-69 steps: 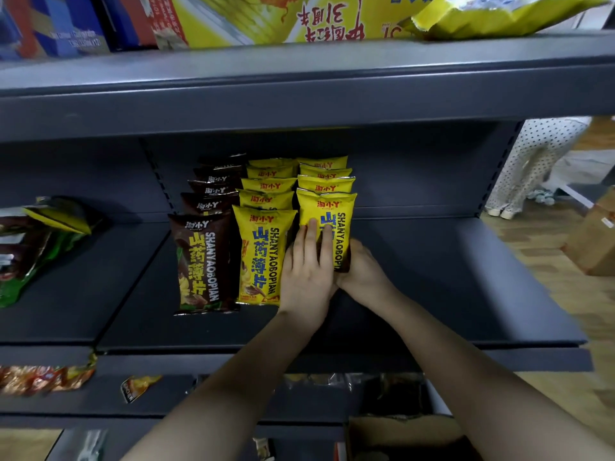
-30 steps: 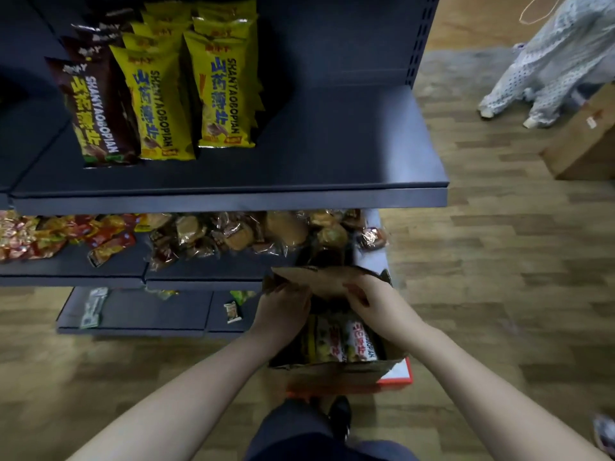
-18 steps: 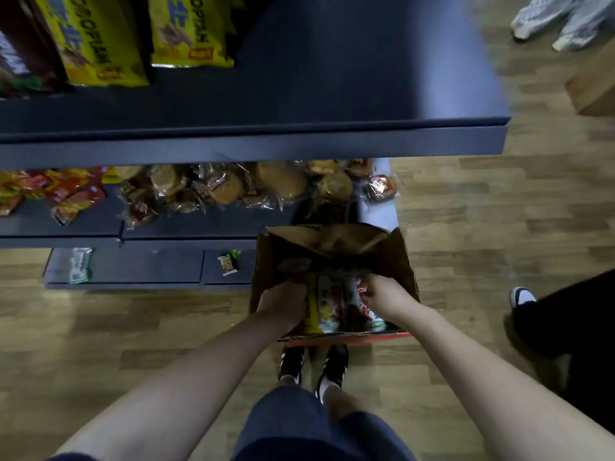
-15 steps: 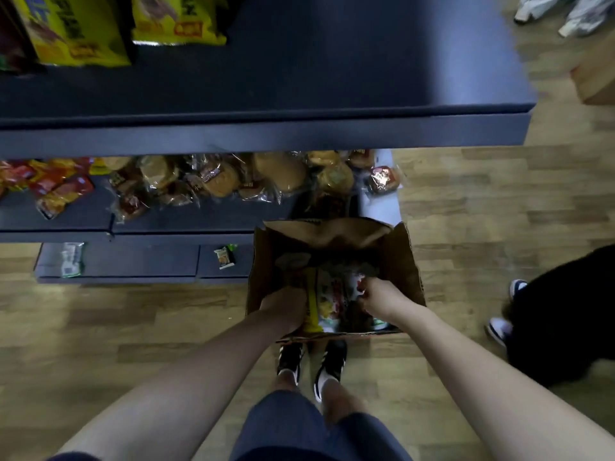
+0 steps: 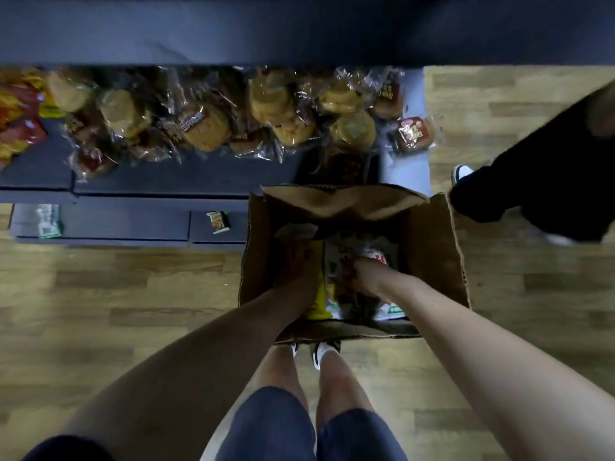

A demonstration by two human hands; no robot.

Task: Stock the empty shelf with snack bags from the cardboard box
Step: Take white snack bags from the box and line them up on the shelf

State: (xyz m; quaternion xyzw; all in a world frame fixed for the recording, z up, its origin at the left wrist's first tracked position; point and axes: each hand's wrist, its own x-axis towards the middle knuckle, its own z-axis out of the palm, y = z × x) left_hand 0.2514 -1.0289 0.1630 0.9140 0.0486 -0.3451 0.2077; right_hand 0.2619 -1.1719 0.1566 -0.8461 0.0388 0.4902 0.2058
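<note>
- Now I have both hands down inside the cardboard box [image 5: 432,247], which sits on the floor to keep bags within reach.
- My left hand [image 5: 301,264] lies against a yellow bag [image 5: 319,294]; its grip I cannot tell.
- My right hand [image 5: 367,276] curls onto the snack bags [image 5: 382,257], gathering them.

Cardboard box [image 5: 432,247] sits centre frame on the floor [image 5: 100,294], snack bags [image 5: 372,257] inside. Wrapped buns [image 5: 206,124] line the lower shelf [image 5: 183,178] at upper left.

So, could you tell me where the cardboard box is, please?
The cardboard box sits open on the wooden floor, right of centre, before the low shelf, with both hands inside.
</note>
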